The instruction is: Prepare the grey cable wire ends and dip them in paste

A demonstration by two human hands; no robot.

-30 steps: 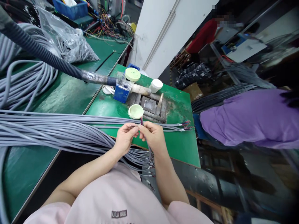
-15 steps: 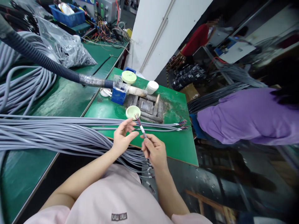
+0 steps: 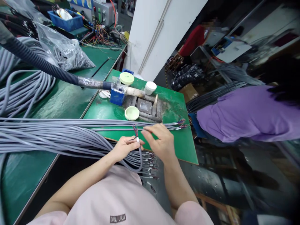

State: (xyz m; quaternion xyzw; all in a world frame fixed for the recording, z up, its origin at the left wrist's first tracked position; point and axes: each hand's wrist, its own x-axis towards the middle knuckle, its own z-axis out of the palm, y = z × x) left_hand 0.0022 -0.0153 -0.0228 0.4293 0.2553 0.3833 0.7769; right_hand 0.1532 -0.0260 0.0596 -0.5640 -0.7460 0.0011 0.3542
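My left hand (image 3: 127, 147) is closed on a grey cable (image 3: 141, 156) just below its stripped end, thumb and fingers around the white band (image 3: 137, 139). Thin coloured wires (image 3: 135, 129) fan upward from that end, and a dark strand sticks out to the left. To the right of the wires, my right hand (image 3: 161, 140) is raised with thumb and forefinger apart and nothing visible between them. Beyond the wires stands a shallow pale green dish (image 3: 132, 113). Other grey cables (image 3: 93, 137) run beneath and beside my hands.
Behind the dish is a grimy metal block (image 3: 145, 107) with a hose nozzle (image 3: 134, 91) over it. A blue box (image 3: 117, 96), a white cup (image 3: 150, 87) and a green lid (image 3: 127, 78) stand near. At right sits a person in purple (image 3: 234, 115).
The cable has passed from my right hand into my left, and its wires have moved toward me, away from the dish. My right hand has let go and moved up and right.
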